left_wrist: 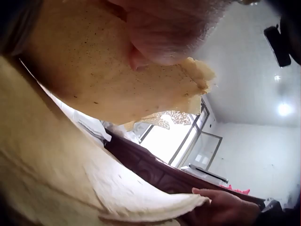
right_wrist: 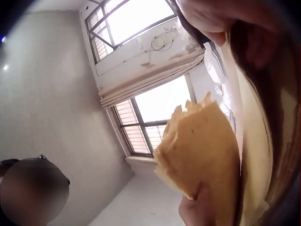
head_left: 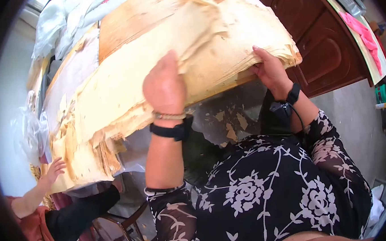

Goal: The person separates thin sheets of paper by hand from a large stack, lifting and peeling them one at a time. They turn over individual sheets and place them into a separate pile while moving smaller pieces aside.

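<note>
Head view: the left hand's fingers grip a raised, thin pale sheet (head_left: pixel 195 24), and the right wrist view shows a digit of that hand pressed against its face. The sheet's far end is ragged and blurred. The right hand (head_left: pixel 272 72) grips the near edge of the sheet stack (head_left: pixel 132 77), thumb on top and fingers partly hidden below. The left hand (head_left: pixel 166 84) is over the middle of the stack, well apart from the right. The layered stack lies along the near side of the wooden worktop (head_left: pixel 128 33), its edges torn and frayed at the left end. Beside that end is another person's hand (head_left: pixel 54 170). Dark red cabinets (head_left: pixel 314 36) stand beyond the right end, and a pink cloth (head_left: pixel 364 39) lies on the counter (head_left: pixel 379 60) above them.
</note>
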Available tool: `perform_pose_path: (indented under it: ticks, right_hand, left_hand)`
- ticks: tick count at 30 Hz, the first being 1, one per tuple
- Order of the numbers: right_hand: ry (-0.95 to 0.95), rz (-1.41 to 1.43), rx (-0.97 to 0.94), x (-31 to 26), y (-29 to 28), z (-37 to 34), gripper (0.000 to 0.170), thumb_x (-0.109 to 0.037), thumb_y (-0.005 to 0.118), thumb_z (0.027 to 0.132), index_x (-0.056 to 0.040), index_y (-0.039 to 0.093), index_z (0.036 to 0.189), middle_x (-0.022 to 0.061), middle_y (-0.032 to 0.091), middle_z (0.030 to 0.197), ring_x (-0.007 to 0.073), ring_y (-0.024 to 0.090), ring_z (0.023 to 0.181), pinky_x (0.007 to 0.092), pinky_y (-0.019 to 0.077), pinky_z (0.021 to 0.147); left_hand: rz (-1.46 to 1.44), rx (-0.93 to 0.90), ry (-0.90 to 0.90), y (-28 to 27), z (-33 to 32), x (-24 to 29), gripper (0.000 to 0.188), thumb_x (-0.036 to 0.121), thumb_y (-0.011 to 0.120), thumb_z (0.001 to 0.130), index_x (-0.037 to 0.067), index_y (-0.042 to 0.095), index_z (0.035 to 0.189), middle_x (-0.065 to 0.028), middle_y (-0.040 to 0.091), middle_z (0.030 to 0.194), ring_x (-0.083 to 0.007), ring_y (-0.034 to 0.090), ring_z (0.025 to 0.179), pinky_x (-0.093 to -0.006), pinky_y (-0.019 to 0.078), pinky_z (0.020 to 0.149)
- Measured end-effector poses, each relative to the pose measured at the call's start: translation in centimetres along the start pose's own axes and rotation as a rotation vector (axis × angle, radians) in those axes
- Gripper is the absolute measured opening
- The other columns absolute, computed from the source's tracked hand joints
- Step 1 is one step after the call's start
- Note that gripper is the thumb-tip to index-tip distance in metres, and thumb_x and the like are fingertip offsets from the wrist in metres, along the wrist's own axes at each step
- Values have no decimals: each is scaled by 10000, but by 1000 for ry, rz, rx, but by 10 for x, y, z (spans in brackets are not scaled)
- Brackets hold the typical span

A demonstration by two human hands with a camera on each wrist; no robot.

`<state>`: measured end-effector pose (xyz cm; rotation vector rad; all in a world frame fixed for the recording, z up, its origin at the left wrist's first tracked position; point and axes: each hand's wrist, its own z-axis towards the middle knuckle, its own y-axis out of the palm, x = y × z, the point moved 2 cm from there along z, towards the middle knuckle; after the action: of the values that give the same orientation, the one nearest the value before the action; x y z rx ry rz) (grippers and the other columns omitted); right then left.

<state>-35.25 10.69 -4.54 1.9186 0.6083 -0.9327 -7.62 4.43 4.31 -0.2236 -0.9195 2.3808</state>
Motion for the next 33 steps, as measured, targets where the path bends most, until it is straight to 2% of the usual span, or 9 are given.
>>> perform_pose_path:
  ticks: [8,10,12,16,20,22,27,30,33]
  right_hand:
    - [30,-148,50,3,2,7,388,-247,617,1014,-49,574,1345,77,670,1229,223,665,1062,381,575,825]
    - [25,-105,84,4,3,2,389,-238,612,1016,-44,571,1351,80,662,1246,225,655,1087,389,568,854]
    - [31,-67,108,2,0,-2,390,-230,607,1018,-39,568,1356,83,655,1264,227,646,1111,397,561,883]
    - [37,-46,43,10,-4,12,396,-216,596,1020,-28,558,1366,93,641,1296,231,622,1165,423,542,930]
    - [76,-145,45,4,-5,3,387,-227,584,1029,-17,558,1353,111,656,1256,246,648,1114,424,568,903]
    - [314,-45,-88,-4,-3,-13,395,-320,549,1053,-7,591,1291,122,694,1138,268,693,983,382,587,823]
    - [332,-41,-243,7,-46,-25,384,-365,500,1068,-58,620,1266,101,710,1133,207,706,953,360,593,814]
    - [284,-65,-115,-6,-63,-40,358,-347,526,1060,-72,622,1269,84,712,1131,199,702,935,356,594,801]
    - [121,-20,-182,-21,-51,-54,321,-308,577,1044,-75,624,1259,69,716,1090,182,697,906,358,598,780]
  left_hand:
    - [-353,-115,-59,27,16,68,192,114,619,902,132,711,1069,-113,743,973,-350,694,824,-424,550,680]
    - [-258,-321,-354,27,23,52,176,151,632,966,87,725,1100,-135,755,1006,-320,714,842,-394,556,722]
    - [-870,-52,-633,32,24,33,223,192,656,995,31,725,1132,-156,762,1055,-261,726,851,-353,552,763]
    - [-928,32,-795,19,28,26,246,173,690,980,-10,716,1142,-177,758,1094,-214,722,872,-318,545,789]
    - [-152,-80,-64,23,37,74,213,106,616,928,37,711,1106,-98,746,900,-266,720,754,-364,555,644]
    - [-170,-48,117,40,39,106,162,112,597,884,71,689,1011,-65,682,759,-266,693,674,-415,543,585]
    - [-107,-163,120,94,17,180,144,135,592,885,96,671,999,-64,661,708,-251,693,652,-373,524,532]
    - [-90,-398,209,109,4,190,183,154,601,874,94,662,1035,-56,691,838,-228,708,809,-364,537,628]
    - [-362,-286,354,89,-13,166,291,187,600,882,91,652,1151,-87,671,1158,-235,609,1133,-411,462,952]
